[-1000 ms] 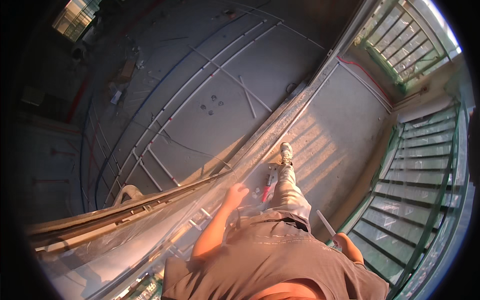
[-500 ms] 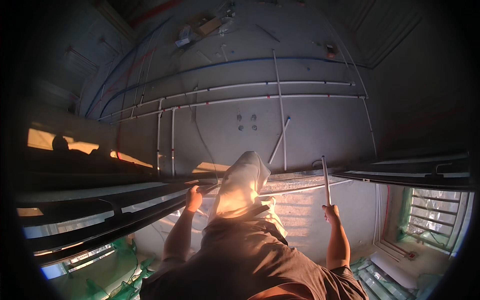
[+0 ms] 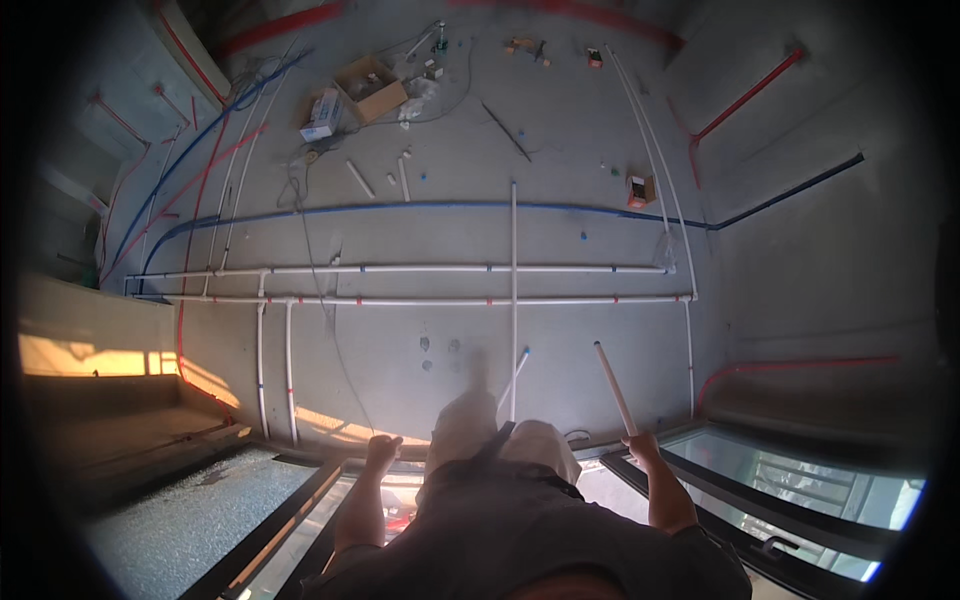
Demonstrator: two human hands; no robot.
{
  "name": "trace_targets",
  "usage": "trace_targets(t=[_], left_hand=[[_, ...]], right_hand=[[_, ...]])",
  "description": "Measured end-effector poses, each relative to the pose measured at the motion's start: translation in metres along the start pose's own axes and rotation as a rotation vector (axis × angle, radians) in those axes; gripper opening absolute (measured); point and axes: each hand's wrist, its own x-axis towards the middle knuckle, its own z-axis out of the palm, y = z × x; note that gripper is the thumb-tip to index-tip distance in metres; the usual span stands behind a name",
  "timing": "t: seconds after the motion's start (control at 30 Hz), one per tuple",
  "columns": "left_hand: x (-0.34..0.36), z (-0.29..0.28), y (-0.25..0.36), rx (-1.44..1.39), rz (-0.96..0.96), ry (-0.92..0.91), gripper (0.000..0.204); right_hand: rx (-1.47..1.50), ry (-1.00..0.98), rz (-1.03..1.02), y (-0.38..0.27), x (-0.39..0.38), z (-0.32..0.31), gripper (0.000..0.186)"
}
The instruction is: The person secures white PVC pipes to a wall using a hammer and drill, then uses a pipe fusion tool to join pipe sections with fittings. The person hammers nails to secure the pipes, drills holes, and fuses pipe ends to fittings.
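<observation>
My right hand [image 3: 642, 450] grips a pale straight pipe [image 3: 615, 390] that points forward and has a dark upper end. My left hand [image 3: 384, 450], fingers curled, is at the doorway near a thin cable [image 3: 350, 385]; whether it holds anything is unclear. Between them my legs in light trousers [image 3: 537, 450] bend forward over the threshold. Beyond my feet, white pipes with blue and red bands [image 3: 420, 300] run along the grey floor, crossed by a loose white pipe [image 3: 514, 250] and a shorter one [image 3: 519, 367].
Dark-framed glass doors [image 3: 770, 500] flank me. Farther back on the floor lie an open cardboard box [image 3: 375, 100], a smaller box [image 3: 641, 200], offcuts and a blue conduit [image 3: 400, 205]. Red conduits [image 3: 740, 100] run along the sides. A sunlit step [image 3: 90, 330] stands at the left.
I have turned from along the balcony to face the room and moved into the doorway. The pipe in my right hand has swung forward, and more of the room's floor shows.
</observation>
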Motion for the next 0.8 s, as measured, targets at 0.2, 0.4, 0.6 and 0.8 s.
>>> trace_targets(t=[0.2, 0.4, 0.6, 0.8], left_hand=[[0.059, 0.051, 0.264, 0.181, 0.345, 0.205, 0.029], [0.144, 0.130, 0.474, 0.249, 0.490, 0.117, 0.027], [0.267, 0.220, 0.605, 0.477, 0.443, 0.202, 0.033], [0.318, 0.209, 0.656, 0.500, -0.052, 0.093, 0.043]], right_hand=[[0.177, 0.009, 0.149, -0.098, 0.075, -0.080, 0.027], [0.399, -0.120, 0.143, -0.235, 0.215, -0.144, 0.013], [0.043, -0.142, -0.032, -0.522, 0.411, -0.242, 0.015], [-0.208, -0.406, -0.137, -0.899, 0.540, -0.319, 0.011]])
